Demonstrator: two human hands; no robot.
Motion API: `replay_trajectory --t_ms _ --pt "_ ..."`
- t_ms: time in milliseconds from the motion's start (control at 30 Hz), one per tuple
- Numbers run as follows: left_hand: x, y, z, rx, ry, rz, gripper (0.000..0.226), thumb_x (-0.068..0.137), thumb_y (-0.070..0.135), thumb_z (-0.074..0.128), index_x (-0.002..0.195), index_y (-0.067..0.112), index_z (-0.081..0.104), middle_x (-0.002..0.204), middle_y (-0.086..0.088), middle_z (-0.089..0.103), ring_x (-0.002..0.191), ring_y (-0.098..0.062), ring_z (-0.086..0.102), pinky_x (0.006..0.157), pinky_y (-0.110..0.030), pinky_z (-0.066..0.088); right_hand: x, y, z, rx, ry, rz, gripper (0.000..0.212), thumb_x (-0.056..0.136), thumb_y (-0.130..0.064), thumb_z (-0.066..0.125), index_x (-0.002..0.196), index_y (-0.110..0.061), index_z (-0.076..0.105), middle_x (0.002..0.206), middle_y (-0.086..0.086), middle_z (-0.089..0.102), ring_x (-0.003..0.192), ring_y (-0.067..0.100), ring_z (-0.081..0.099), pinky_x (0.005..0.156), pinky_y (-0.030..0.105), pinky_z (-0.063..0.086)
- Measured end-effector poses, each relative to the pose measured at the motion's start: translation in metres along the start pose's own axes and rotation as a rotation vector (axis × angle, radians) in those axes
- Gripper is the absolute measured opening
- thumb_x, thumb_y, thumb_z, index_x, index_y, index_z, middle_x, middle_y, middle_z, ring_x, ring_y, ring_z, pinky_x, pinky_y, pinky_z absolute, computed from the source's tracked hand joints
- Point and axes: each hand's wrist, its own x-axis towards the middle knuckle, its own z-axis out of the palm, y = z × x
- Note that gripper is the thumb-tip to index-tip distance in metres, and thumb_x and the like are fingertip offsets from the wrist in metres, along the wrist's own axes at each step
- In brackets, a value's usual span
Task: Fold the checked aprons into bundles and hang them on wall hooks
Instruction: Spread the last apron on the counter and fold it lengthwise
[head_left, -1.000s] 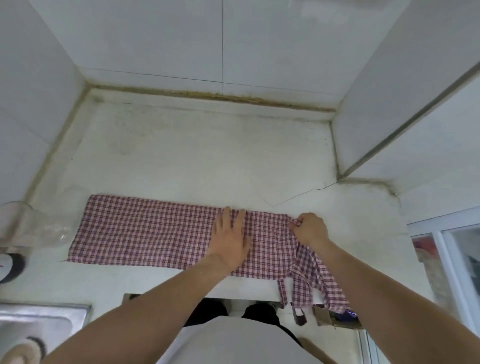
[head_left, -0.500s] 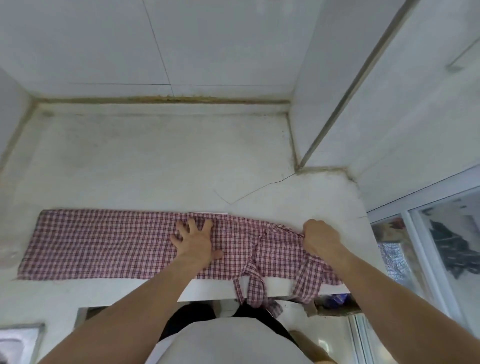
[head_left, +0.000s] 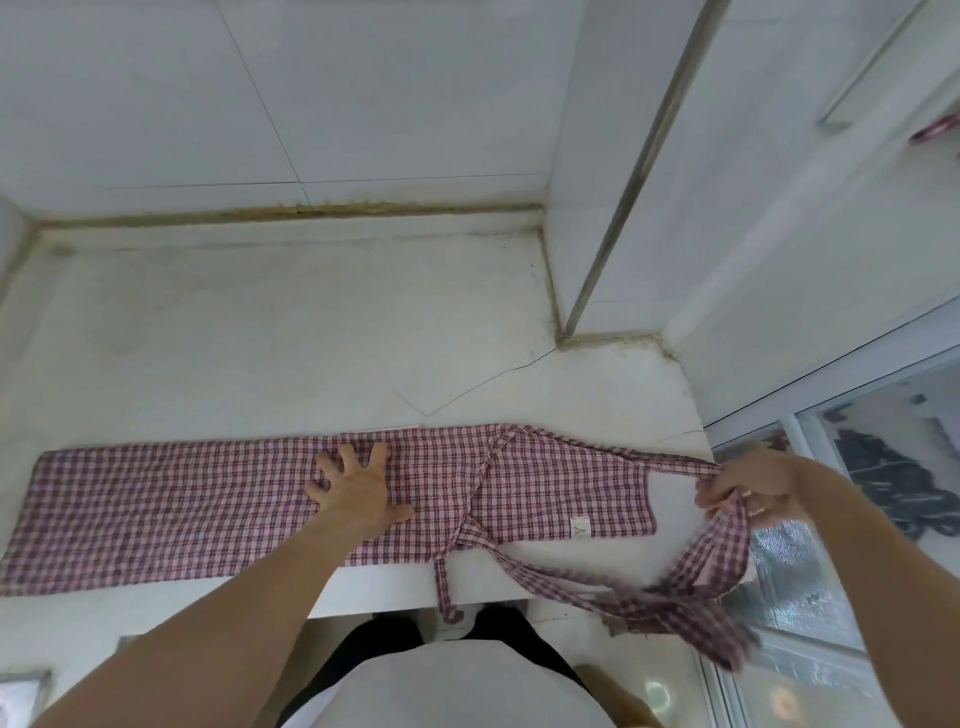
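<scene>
Since the earlier frame, the checked apron (head_left: 208, 499) has been drawn out rightward, its straps (head_left: 711, 566) now pulled past the bench (head_left: 260, 338) edge. It is folded into a long strip along the bench front. The left hand (head_left: 358, 493) is pressed flat on it, fingers spread; the straps are gripped by the right hand (head_left: 753, 488).

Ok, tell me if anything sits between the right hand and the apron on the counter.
Nothing does. The right hand already grips the apron's straps past the counter end, while the left hand presses flat on the apron.
</scene>
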Motion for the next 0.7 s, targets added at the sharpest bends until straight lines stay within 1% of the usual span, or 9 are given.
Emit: replay_trajectory --t_ms 100,167,233,300,333,400,500,600,700 --pt "0.0 0.001 0.001 -0.009 0.014 0.002 0.092 0.082 0.057 0.071 0.149 0.031 0.012 0.159 -0.022 -0.003 0.146 -0.05 -0.003 0.115 -0.068 0.015 -0.008 0.026 -0.014 0.477 -0.24 -0.199 0.051 0.061 0.002 0.088 0.105 0.008 0.063 0.087 0.025 0.068 0.085 0.041 0.07 0.077 0.055 0.058" --pt "0.001 0.0 0.001 -0.01 0.025 0.006 0.091 0.081 0.057 0.071 0.147 0.032 0.014 0.159 -0.021 0.0 0.146 -0.049 -0.002 0.115 -0.067 0.016 -0.006 0.042 -0.011 0.822 -0.306 -0.407 0.058 0.058 -0.02 0.097 0.102 0.0 0.065 0.085 0.017 0.068 0.089 0.036 0.069 0.083 0.056 0.056" --pt "0.002 0.001 0.002 -0.006 0.03 0.014 0.089 0.081 0.058 0.07 0.146 0.033 0.014 0.158 -0.021 0.002 0.146 -0.049 0.0 0.115 -0.067 0.016 0.0 0.051 0.003 1.128 -0.383 -0.622 0.054 0.086 -0.042 0.074 0.12 -0.004 0.06 0.113 0.015 0.069 0.113 0.033 0.06 0.104 0.058 0.043" --pt "0.002 0.001 0.002 -0.004 0.025 0.014 0.09 0.082 0.058 0.069 0.147 0.032 0.012 0.158 -0.021 0.001 0.146 -0.049 -0.002 0.115 -0.067 0.015 0.013 0.053 0.009 1.256 -0.461 -0.706 0.069 0.102 -0.055 0.037 0.147 -0.002 0.04 0.152 0.017 0.042 0.141 0.034 0.037 0.122 0.054 0.012" --pt "0.001 0.001 0.003 -0.003 0.023 0.015 0.09 0.083 0.058 0.068 0.147 0.032 0.011 0.158 -0.021 0.0 0.146 -0.049 -0.003 0.116 -0.067 0.015 0.012 0.052 0.018 1.261 -0.5 -0.713 0.072 0.104 -0.056 0.029 0.153 -0.003 0.029 0.16 0.017 0.025 0.148 0.034 0.025 0.123 0.052 0.004" --pt "0.001 -0.001 0.004 -0.009 0.023 0.022 0.091 0.083 0.059 0.067 0.148 0.033 0.01 0.159 -0.021 -0.001 0.146 -0.049 -0.005 0.116 -0.066 0.014 0.003 0.04 0.038 1.287 -0.497 -0.722 0.072 0.101 -0.046 0.049 0.153 -0.003 0.026 0.159 0.02 0.025 0.148 0.035 0.025 0.121 0.054 0.017" --pt "0.001 -0.005 0.007 -0.023 0.04 0.038 0.09 0.084 0.064 0.062 0.15 0.035 0.008 0.16 -0.018 -0.003 0.147 -0.047 -0.007 0.117 -0.066 0.012 -0.009 0.021 0.028 1.413 -0.358 -0.703 0.074 0.064 -0.012 0.087 0.131 0.002 0.059 0.135 0.014 0.061 0.123 0.025 0.06 0.104 0.048 0.046" --pt "0.002 -0.008 0.015 0.003 0.032 0.04 0.092 0.087 0.075 0.044 0.154 0.036 -0.005 0.161 -0.019 -0.015 0.146 -0.048 -0.016 0.117 -0.064 0.003 0.002 0.015 0.013 1.506 -0.265 -0.723 0.077 0.036 0.0 0.096 0.106 -0.011 0.065 0.094 -0.003 0.072 0.099 0.011 0.068 0.115 0.045 0.033" --pt "0.002 -0.016 0.03 0.053 0.006 0.052 0.088 0.086 0.081 0.014 0.146 0.039 -0.034 0.155 -0.016 -0.037 0.142 -0.043 -0.032 0.119 -0.06 -0.008 0.009 0.011 0.012 1.629 -0.192 -0.617 0.096 0.035 0.009 0.089 0.125 -0.016 0.065 0.115 -0.003 0.071 0.117 0.013 0.063 0.114 0.048 0.035"
